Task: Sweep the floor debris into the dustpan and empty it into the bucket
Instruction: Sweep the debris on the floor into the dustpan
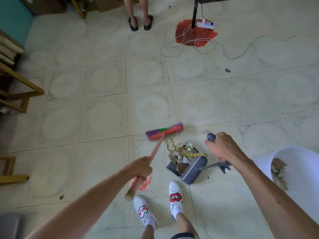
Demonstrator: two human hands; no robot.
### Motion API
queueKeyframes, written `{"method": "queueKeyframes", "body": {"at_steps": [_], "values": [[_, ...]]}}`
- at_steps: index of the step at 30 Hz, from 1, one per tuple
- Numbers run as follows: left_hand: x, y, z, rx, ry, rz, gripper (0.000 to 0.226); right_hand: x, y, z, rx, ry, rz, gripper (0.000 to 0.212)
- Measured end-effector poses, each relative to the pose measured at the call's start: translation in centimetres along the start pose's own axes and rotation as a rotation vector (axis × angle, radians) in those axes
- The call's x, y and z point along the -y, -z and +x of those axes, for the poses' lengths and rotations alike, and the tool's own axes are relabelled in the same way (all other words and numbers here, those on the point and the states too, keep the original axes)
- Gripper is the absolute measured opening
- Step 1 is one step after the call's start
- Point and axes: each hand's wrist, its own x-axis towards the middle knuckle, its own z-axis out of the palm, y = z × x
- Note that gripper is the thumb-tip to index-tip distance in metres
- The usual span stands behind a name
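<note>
My left hand (140, 168) grips the pink handle of a broom, whose red head with purple and green bristles (164, 131) rests on the tiled floor just left of the debris. My right hand (222, 149) holds the dark upright handle of a grey dustpan (191, 169) standing on the floor in front of my feet. Crumpled wrappers, gold ribbon and a clear plastic bottle form a debris pile (183, 150) lying in and at the mouth of the dustpan. A white bucket (296, 159) with some rubbish inside stands at my right.
A person's legs in black sandals (140, 23) stand at the far side. A fan pole on a red mat (196, 34) has a power strip and cables trailing right. Wooden furniture legs (20, 94) line the left. Small dark scraps (227, 70) lie on the tiles.
</note>
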Motion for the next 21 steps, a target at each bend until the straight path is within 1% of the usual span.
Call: {"method": "queueKeyframes", "body": {"at_steps": [3, 4, 7, 8, 10, 11, 12, 15, 16, 18, 19, 20, 21], "values": [[-0.4, -1.7, -0.4, 0.163, 0.013, -0.278, 0.042, -0.6, 0.1, -0.8, 0.002, 0.026, -0.016, 0.041], [0.2, -1.5, -1.0, 0.218, 0.019, -0.415, 0.039, -0.6, 0.2, -1.0, 0.002, 0.033, -0.023, 0.041], [3.9, 1.3, -3.4, 0.343, 0.038, -0.835, 0.04, -0.9, 0.8, -1.1, 0.001, 0.022, -0.042, 0.04], [5.2, 2.4, -4.2, 0.359, 0.061, -0.926, 0.037, -1.0, 1.0, -1.2, 0.001, 0.011, -0.05, 0.04], [7.2, 4.4, -6.0, 0.42, 0.114, -1.044, 0.019, -1.7, 1.4, -1.2, -0.006, -0.004, -0.066, 0.038], [7.7, 5.3, -6.8, 0.441, 0.128, -1.062, 0.012, -2.0, 1.6, -1.2, -0.015, -0.008, -0.073, 0.038], [8.0, 5.9, -7.4, 0.405, 0.119, -1.022, 0.013, -2.4, 1.8, -1.3, -0.026, -0.009, -0.077, 0.037], [7.9, 7.4, -8.2, 0.163, 0.042, -0.77, 0.059, -3.6, 1.9, -1.7, -0.048, -0.015, -0.061, 0.038], [7.1, 7.6, -8.4, 0.119, 0.024, -0.708, 0.067, -4.1, 2.0, -1.9, -0.055, -0.022, -0.048, 0.04], [4.6, 7.8, -8.0, 0.067, -0.006, -0.535, 0.072, -5.0, 2.1, -2.1, -0.078, -0.044, -0.029, 0.042], [3.0, 7.7, -7.5, 0.043, -0.023, -0.438, 0.071, -5.5, 2.3, -2.2, -0.093, -0.053, -0.024, 0.044], [1.2, 7.6, -6.6, 0.014, -0.05, -0.345, 0.066, -5.9, 2.5, -2.2, -0.109, -0.064, -0.019, 0.045], [-0.6, 7.5, -5.5, -0.025, -0.084, -0.259, 0.055, -6.2, 2.9, -2.1, -0.125, -0.074, -0.018, 0.046]]}}
